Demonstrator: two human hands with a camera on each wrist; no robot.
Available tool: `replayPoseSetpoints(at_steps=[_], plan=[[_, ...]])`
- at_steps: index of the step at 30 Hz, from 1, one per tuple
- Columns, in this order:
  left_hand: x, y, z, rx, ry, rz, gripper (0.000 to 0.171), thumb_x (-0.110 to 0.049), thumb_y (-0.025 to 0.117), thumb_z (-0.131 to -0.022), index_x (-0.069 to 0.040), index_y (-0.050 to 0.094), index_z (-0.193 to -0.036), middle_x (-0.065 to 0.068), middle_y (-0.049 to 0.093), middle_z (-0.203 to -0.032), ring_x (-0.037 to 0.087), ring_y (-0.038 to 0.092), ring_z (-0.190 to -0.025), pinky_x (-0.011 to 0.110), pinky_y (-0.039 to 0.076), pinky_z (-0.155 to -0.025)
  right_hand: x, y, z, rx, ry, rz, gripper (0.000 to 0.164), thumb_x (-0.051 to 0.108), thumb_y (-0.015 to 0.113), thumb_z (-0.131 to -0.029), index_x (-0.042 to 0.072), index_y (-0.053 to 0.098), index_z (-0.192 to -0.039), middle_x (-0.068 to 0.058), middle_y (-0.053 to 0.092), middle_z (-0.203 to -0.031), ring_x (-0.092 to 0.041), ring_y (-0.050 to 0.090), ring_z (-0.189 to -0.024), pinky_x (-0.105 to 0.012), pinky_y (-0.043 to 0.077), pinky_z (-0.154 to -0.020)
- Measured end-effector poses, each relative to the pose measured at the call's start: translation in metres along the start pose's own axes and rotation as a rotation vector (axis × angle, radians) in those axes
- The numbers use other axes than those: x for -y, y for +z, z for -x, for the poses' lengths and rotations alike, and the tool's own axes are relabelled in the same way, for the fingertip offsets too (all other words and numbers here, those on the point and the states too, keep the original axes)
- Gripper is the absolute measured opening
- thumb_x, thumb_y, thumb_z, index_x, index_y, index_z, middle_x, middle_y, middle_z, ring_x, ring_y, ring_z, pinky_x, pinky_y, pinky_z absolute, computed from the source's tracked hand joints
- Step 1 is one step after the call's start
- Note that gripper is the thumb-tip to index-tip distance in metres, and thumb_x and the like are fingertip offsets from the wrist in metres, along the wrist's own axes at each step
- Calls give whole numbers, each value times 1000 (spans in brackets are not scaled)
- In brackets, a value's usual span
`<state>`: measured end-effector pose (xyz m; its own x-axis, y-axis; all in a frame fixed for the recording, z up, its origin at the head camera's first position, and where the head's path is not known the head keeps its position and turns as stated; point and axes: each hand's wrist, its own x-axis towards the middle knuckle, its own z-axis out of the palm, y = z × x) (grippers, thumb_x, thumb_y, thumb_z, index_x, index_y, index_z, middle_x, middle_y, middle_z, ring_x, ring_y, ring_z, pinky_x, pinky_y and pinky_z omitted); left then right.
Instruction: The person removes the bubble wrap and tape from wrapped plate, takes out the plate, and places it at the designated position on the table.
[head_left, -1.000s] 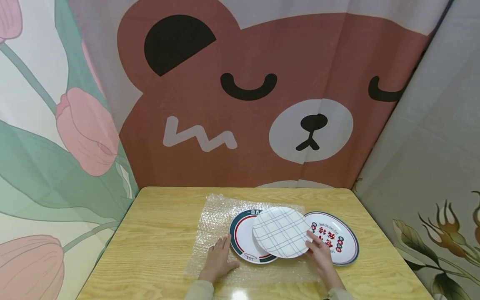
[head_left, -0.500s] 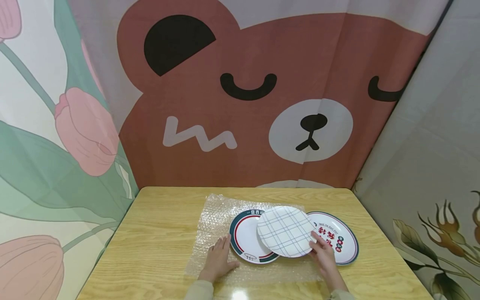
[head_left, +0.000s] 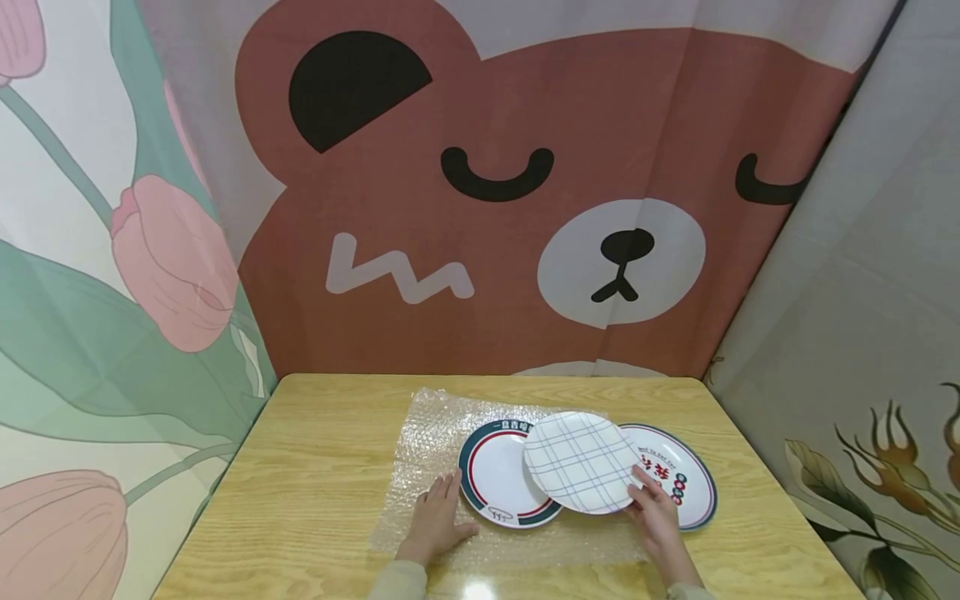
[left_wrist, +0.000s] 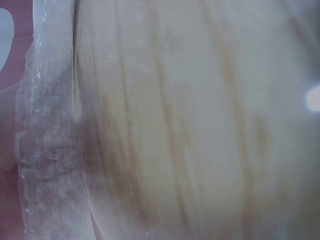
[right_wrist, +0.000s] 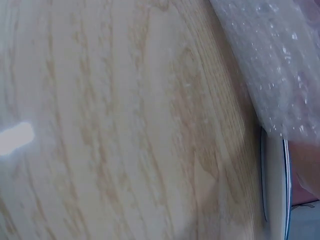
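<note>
In the head view, my right hand [head_left: 656, 518] grips the right front edge of a white plate with blue check lines [head_left: 583, 460]. That checked plate overlaps two others: a white round plate with a dark rim and red ring [head_left: 491, 477] on its left, and a blue-rimmed oval plate with red lettering [head_left: 696, 479] on its right. Fingers extended, my left hand [head_left: 437, 523] rests on the bubble wrap [head_left: 420, 437], its fingertips at the dark-rimmed plate's left edge. Only a small part of the right hand shows in the right wrist view; the left wrist view shows no hand.
The bubble wrap sheet lies flat under the dark-rimmed plate on a wood-grain table [head_left: 315, 483]. A bear-printed curtain [head_left: 390, 333] hangs behind the table's back edge. Floral curtains [head_left: 825, 350] stand close along both sides.
The checked plate has moved right in my right hand, showing more of the dark-rimmed plate and covering more of the oval one. My left hand has stayed in place.
</note>
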<state>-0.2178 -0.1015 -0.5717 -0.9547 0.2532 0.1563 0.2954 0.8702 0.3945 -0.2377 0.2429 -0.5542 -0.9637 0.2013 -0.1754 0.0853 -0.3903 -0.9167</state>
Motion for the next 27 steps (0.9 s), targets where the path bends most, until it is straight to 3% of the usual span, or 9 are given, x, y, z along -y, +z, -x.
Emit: replayPoseSetpoints(at_steps=[6, 27], plan=[[0, 0, 0, -8, 4, -9, 89, -42, 72, -67, 6, 34, -132, 25, 43, -128, 40, 37, -118, 55, 33, -91, 2, -6, -1, 15, 7, -80, 44, -10, 45, -87, 30, 65, -87, 7, 63, -87, -10, 59, -70, -21, 50, -64], [1, 0, 1, -1, 4, -1, 89, -43, 71, -68, 5, 33, -133, 24, 41, -130, 40, 36, -120, 55, 32, -92, 1, -22, 4, 30, -52, -161, 43, -9, 45, -87, 28, 67, -87, 4, 65, -83, -10, 61, -69, -21, 50, -61]])
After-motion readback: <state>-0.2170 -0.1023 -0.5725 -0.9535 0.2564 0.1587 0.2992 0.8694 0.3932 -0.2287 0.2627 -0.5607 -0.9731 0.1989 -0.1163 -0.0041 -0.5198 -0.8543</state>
